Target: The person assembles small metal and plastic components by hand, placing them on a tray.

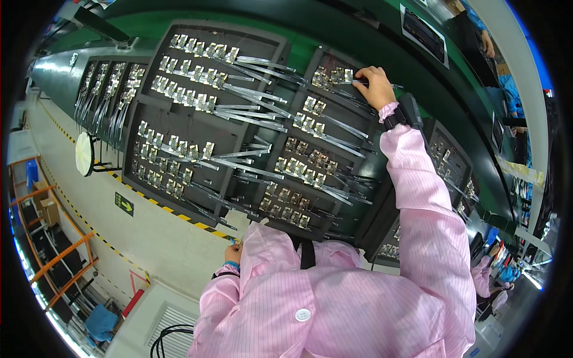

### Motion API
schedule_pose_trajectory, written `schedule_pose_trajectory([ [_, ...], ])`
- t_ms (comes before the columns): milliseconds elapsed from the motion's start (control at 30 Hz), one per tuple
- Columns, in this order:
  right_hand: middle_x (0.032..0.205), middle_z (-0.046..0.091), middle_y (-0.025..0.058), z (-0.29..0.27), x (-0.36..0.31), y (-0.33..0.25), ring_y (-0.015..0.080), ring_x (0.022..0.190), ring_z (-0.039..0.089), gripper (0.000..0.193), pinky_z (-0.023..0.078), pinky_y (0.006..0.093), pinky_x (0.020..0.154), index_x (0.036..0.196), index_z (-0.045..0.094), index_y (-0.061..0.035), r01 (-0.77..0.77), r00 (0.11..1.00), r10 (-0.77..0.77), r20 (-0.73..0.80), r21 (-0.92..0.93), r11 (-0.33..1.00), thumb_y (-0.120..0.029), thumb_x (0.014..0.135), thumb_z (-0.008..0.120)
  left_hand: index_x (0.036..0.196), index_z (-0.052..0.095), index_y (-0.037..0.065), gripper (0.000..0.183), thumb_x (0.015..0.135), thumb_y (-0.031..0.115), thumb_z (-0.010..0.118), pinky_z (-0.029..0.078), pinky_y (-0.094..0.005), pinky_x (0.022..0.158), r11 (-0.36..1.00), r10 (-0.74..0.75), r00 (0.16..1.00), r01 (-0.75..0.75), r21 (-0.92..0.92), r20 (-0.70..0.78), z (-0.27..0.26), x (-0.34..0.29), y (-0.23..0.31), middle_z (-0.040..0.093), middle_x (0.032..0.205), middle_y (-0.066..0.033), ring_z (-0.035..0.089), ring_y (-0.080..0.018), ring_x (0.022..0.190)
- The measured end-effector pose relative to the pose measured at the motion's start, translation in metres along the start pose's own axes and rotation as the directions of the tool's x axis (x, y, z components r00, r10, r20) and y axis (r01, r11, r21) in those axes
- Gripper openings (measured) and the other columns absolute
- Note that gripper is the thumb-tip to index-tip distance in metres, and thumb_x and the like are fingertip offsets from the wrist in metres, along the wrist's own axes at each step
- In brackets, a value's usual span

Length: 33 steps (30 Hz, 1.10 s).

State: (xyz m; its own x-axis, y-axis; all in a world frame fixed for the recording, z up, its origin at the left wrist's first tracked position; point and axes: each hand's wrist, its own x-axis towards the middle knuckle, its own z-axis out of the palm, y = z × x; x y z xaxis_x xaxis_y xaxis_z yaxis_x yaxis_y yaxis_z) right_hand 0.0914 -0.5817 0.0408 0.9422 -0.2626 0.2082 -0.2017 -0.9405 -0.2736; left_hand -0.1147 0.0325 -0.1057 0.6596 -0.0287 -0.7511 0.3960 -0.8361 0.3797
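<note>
My right hand [376,89] reaches to the far end of a dark foam tray [327,55]. Its thumb and fingers are pinched together at the end of a row of small circuit boards [334,76], on a board with a flat silvery strip; the fingertips partly cover it. More boards [310,172] with long silvery strips lie in rows nearer to me in that tray column. My left hand [233,253] is low by my body, past the bench's near edge. My sleeve hides part of it, and its fingers are too small to read.
To the left, more dark trays [170,110] hold rows of boards with strips. Another tray [444,143] lies right of my arm. A tablet-like device [424,30] is at the back. A round stool [84,154] stands beside the bench; other people work at far right.
</note>
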Motion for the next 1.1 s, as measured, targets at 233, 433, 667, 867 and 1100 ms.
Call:
schedule_pose_trajectory([
  [233, 0.083, 0.060, 0.0059, 0.002, 0.003, 0.004, 0.0264, 0.089, 0.052, 0.008, 0.045, 0.0375, 0.077, 0.076, 0.065, -0.0079, -0.034, 0.990, 0.049, 0.130, -0.115, 0.993, -0.015, 0.073, 0.066, 0.071, 0.062, -0.002, 0.031, 0.076, 0.028, 0.063, 0.041, -0.0358, 0.051, 0.997, 0.053, 0.998, -0.055, -0.056, -0.032, 0.004, 0.001, -0.012, 0.055, 0.055, -0.0183, 0.053, -0.0238, 0.049],
  [433, 0.083, 0.061, 0.0062, 0.007, -0.001, 0.010, 0.0269, 0.086, 0.053, 0.007, 0.046, 0.0373, 0.076, 0.075, 0.064, -0.0077, -0.073, 0.986, 0.091, 0.140, -0.130, 0.989, -0.014, 0.072, 0.064, 0.074, 0.065, -0.001, 0.030, 0.075, 0.029, 0.064, 0.044, -0.0394, 0.054, 0.999, -0.007, 1.000, 0.007, -0.041, 0.002, 0.000, 0.001, -0.004, 0.059, 0.062, -0.0214, 0.061, -0.0339, 0.058],
  [667, 0.076, 0.063, 0.0073, 0.026, 0.004, 0.001, 0.0271, 0.085, 0.055, 0.019, 0.045, 0.0380, 0.075, 0.079, 0.068, -0.0082, -0.322, 0.947, 0.321, 0.025, 0.094, 0.942, -0.025, 0.071, 0.070, 0.074, 0.065, -0.001, 0.031, 0.075, 0.029, 0.065, 0.044, -0.0391, 0.054, 0.999, -0.008, 1.000, 0.008, -0.034, -0.001, -0.003, -0.001, 0.005, 0.059, 0.061, -0.0218, 0.061, -0.0339, 0.058],
  [867, 0.072, 0.065, 0.0065, 0.029, 0.010, 0.004, 0.0207, 0.074, 0.060, 0.020, 0.047, 0.0312, 0.071, 0.075, 0.069, -0.0061, -0.536, 0.843, 0.516, 0.153, 0.323, 0.780, -0.024, 0.068, 0.073, 0.073, 0.065, 0.000, 0.030, 0.075, 0.029, 0.065, 0.044, -0.0397, 0.054, 1.000, 0.007, 0.999, -0.007, -0.020, -0.036, 0.000, -0.001, 0.003, 0.058, 0.062, -0.0225, 0.061, -0.0355, 0.059],
  [1100, 0.067, 0.064, 0.0035, -0.023, 0.014, -0.022, 0.0089, 0.061, 0.057, 0.015, 0.045, 0.0236, 0.061, 0.077, 0.066, -0.0027, -0.350, 0.922, 0.387, 0.016, 0.462, 0.815, -0.016, 0.072, 0.070, 0.073, 0.063, -0.003, 0.035, 0.076, 0.032, 0.066, 0.043, -0.0361, 0.054, 0.999, 0.036, 0.999, -0.036, -0.018, -0.024, 0.008, 0.006, -0.017, 0.058, 0.059, -0.0202, 0.056, -0.0256, 0.052],
])
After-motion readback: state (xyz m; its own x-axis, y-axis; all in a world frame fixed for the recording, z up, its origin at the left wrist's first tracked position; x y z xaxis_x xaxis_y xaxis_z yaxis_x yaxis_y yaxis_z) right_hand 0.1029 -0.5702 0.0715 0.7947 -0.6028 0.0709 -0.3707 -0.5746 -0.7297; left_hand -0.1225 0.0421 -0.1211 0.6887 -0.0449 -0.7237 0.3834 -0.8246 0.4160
